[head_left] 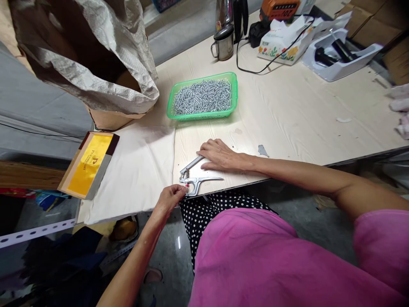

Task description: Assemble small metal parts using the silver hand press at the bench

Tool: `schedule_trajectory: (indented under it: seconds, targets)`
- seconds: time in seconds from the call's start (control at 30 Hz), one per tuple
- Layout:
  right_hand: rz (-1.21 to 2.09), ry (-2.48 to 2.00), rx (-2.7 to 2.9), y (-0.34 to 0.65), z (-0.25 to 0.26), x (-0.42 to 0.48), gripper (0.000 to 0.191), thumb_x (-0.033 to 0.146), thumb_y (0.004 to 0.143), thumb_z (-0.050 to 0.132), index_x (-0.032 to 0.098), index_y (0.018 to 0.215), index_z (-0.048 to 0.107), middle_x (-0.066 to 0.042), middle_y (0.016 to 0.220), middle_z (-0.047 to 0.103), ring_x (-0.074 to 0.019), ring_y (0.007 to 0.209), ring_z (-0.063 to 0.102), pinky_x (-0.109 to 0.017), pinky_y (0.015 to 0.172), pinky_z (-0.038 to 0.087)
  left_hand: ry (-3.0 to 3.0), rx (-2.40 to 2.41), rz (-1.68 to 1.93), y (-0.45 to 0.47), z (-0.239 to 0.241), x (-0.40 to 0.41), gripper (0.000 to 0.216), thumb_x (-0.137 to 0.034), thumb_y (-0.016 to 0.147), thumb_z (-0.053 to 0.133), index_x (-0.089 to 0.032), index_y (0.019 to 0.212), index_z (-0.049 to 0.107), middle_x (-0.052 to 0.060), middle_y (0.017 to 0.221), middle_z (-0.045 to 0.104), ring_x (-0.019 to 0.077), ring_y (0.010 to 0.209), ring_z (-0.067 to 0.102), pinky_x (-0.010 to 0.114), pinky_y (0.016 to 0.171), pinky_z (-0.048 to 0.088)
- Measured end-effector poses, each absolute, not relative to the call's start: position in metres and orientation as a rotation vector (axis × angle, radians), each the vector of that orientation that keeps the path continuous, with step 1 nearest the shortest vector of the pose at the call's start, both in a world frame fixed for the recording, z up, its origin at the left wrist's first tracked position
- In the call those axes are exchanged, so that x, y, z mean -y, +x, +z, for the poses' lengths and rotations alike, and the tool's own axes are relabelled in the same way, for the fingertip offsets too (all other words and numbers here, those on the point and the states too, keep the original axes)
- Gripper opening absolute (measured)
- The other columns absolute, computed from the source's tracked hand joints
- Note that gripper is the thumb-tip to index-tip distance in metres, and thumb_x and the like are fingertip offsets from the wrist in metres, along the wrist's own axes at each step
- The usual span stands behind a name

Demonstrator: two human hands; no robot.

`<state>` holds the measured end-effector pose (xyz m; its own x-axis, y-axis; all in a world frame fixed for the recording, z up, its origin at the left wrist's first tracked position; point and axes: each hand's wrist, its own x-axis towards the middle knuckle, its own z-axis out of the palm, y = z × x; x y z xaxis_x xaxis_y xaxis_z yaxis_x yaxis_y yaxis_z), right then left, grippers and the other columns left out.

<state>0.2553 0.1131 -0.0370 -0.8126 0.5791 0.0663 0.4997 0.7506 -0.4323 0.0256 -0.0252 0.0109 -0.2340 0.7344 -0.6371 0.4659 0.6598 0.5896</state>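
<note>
A silver plier-like hand tool (195, 178) lies at the table's near edge. My right hand (220, 154) rests on its upper handle, fingers curled over it. My left hand (171, 198) pinches at the tool's jaw end, fingertips pressed together on something too small to make out. A white cloth (134, 170) lies just left of the tool. Farther back stands a green plastic basket (234, 91) filled with several small silver screws (203, 96).
A large woven sack (96, 55) sits at the back left, with a yellow-lidded box (87, 164) in front of it. At the back are a metal mug (223, 42), a tissue pack (281, 42), a black cable (271, 59) and a white device (338, 53).
</note>
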Motion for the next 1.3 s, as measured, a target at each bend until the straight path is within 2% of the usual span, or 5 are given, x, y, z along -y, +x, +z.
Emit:
schedule_trajectory:
  seconds: [0.23,0.63,0.8,0.97,1.3]
  targets:
    - [0.583,-0.887,2.847,0.283,-0.037,-0.093,0.115,0.081,0.074,0.074,0.013,0.158,0.036,-0.026,0.159,0.042,-0.0482,0.144,0.034,-0.072,0.117,0.023,0.955,-1.877,0.360,0.023,0.006,0.026,0.046,-0.061,0.057,0.076,-0.018,0.071,0.069,-0.004,0.057,0.054,0.0112,0.054,0.042,0.024,0.053,0.029]
    - [0.506,-0.965,2.764,0.282,-0.031,-0.075,0.079,0.057,0.080,0.082,0.006,0.134,0.055,-0.023,0.129,0.060,-0.0356,0.115,0.052,-0.048,0.101,0.042,1.185,-2.020,0.246,0.021,0.001,0.037,0.037,-0.055,0.080,0.066,-0.019,0.072,0.069,-0.001,0.063,0.057,0.0157,0.059,0.052,0.027,0.058,0.038]
    - [0.444,-0.919,2.813,0.278,-0.031,-0.068,0.038,0.047,0.091,0.075,0.013,0.106,0.065,-0.016,0.110,0.063,-0.0306,0.106,0.050,-0.041,0.088,0.042,2.024,-2.105,0.331,0.051,0.002,0.042,0.025,-0.042,0.097,0.063,-0.022,0.105,0.075,0.009,0.101,0.070,0.0276,0.098,0.065,0.037,0.079,0.054]
    - [0.496,-0.932,2.737,0.279,-0.035,-0.066,0.045,0.049,0.093,0.073,0.013,0.116,0.063,-0.016,0.114,0.062,-0.0302,0.107,0.051,-0.045,0.090,0.044,2.495,-1.600,0.306,0.075,-0.006,0.001,0.058,-0.039,0.095,0.072,-0.019,0.146,0.054,0.017,0.146,0.061,0.0342,0.131,0.055,0.053,0.109,0.050]
    - [0.590,-0.938,2.731,0.305,-0.023,-0.059,0.052,0.037,0.089,0.079,0.014,0.130,0.057,-0.016,0.120,0.062,-0.0307,0.112,0.054,-0.047,0.097,0.049,2.541,-1.330,-0.083,0.074,-0.004,-0.034,0.062,-0.038,0.092,0.075,-0.016,0.145,0.053,0.016,0.138,0.064,0.0326,0.120,0.056,0.050,0.106,0.050]
